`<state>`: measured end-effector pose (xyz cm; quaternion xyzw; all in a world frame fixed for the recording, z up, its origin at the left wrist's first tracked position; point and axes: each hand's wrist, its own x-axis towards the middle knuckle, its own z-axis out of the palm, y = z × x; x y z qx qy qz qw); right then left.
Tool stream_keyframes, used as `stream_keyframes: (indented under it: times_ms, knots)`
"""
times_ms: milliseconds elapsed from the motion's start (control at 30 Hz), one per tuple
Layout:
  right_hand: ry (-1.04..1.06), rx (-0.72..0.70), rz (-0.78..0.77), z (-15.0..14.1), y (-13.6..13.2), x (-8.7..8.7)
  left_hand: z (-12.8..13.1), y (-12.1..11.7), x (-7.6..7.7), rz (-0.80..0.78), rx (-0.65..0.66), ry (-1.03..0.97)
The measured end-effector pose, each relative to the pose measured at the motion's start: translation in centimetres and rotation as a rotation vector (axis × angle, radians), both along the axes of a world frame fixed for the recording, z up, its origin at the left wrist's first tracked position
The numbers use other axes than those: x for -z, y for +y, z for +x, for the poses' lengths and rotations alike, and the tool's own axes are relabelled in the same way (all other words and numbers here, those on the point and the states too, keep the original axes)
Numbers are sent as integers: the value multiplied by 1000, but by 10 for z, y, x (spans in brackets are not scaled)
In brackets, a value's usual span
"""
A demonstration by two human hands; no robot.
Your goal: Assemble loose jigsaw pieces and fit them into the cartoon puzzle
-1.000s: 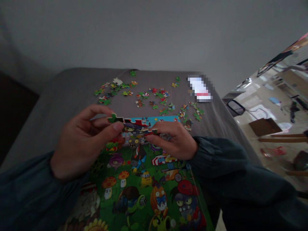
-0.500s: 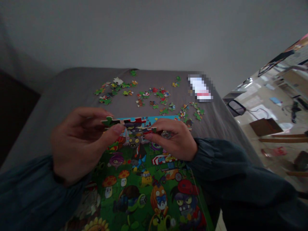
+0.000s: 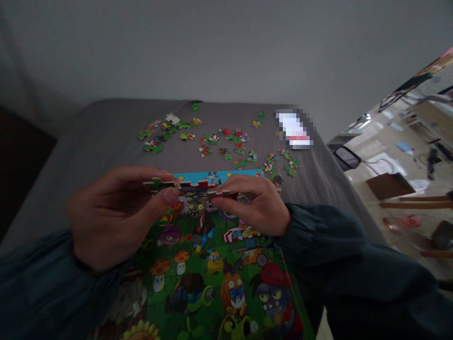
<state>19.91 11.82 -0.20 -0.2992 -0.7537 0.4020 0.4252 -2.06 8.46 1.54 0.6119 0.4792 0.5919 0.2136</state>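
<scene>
pinching a strip of joined pieces between left hand and right hand, both nearly closed on it, above the mostly built puzzle; loose pieces lie far.

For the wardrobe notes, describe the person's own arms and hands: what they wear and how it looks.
The left hand and the right hand are bare, with no glove, ring or watch showing. The left sleeve and the right sleeve are long, loose and dark teal, of creased fabric, gathered into a snug cuff at each wrist.
</scene>
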Motion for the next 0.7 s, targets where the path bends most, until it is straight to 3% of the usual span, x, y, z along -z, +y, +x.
stream_keyframes:
  times_ms: [533, 700]
  knots:
    - [-2, -46, 244, 0, 0, -1, -2, 2, -5, -14, 110, -143]
    - [-16, 1, 254, 0, -1, -1, -7, 5, 2, 48, 111, -45]
